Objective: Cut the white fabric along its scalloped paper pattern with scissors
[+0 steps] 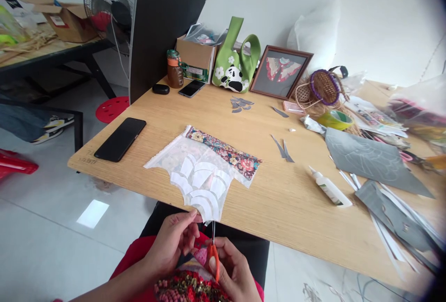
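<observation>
So the sheer white fabric (167, 155) is lying on the tabletop (278, 218) along the near edge, a bit over toward the near left corner, and its closest tip pokes just past that edge. The left hand (178, 234) has its grip pinched on that tip, thumb on top, and the right hand (232, 265) has its grip wrapped around the orange handles of a pair of scissors (215, 260). The blades point away from the body and reach up to the fabric right beside the left fingertips, though I honestly can't tell if they're parted or together. There's a bunch of curved white pieces (205, 200) on the fabric, kinda fan-like, plus a floral strip (225, 149) running along its far side. Big black phone (120, 139) sits by the left edge, close to the near left corner. Up around the far left corner you've got a small black case (160, 89), a second phone (191, 88) and a drink bottle (174, 72), then along the far edge a cardboard box (197, 58), a green panda bag (228, 67) and a framed butterfly picture (281, 72) leaning back. Some little grey scraps (242, 104) lie in front of the bag. Over toward the right end, a white glue bottle (331, 188) is on its side, next to a big grey sheet (372, 158) with faint lines drawn on it
</observation>
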Tool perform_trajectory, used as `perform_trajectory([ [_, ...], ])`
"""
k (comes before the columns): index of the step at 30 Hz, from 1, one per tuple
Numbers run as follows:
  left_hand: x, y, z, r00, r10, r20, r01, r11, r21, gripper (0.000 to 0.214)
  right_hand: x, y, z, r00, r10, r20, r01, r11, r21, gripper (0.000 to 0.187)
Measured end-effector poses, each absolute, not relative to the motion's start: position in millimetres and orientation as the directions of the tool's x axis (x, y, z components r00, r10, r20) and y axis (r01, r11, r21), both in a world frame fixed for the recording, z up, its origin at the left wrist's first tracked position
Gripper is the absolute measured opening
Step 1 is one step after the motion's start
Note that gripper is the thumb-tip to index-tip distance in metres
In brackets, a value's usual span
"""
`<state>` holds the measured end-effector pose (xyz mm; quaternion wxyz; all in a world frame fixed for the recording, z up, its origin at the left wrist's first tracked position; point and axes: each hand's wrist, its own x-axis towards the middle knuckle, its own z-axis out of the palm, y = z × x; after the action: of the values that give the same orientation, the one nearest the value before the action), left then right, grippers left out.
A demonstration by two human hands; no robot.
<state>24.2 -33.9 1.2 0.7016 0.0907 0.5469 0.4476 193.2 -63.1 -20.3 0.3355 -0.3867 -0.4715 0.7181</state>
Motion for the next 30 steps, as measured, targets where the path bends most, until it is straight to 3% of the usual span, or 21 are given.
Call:
perform_trajectory([
  [10, 27.2, -32.4, 0.8, 0.042, 0.736, -0.675, -0.450, 0.618, 0.645, 0.052, 193.2, -59.1, -11.1, -0.491, 0.775, -0.398, -0.119, -0.512, -0.851, 0.035],
  [16, 31.6, -30.1, 3.2, 0.047, 0.683, -0.729, -0.475, 0.657, 0.585, 0.048, 190.7, -57.3, -8.8, -0.498, 0.763, -0.413, -0.130, -0.536, -0.834, 0.036],
  [30, 32.4, -31.9, 0.8, 0.047, 0.711, -0.702, -0.484, 0.631, 0.606, 0.047, 189.3, -53.8, -10.2, -0.491, 0.773, -0.402, -0.218, -0.555, -0.803, 0.034],
])
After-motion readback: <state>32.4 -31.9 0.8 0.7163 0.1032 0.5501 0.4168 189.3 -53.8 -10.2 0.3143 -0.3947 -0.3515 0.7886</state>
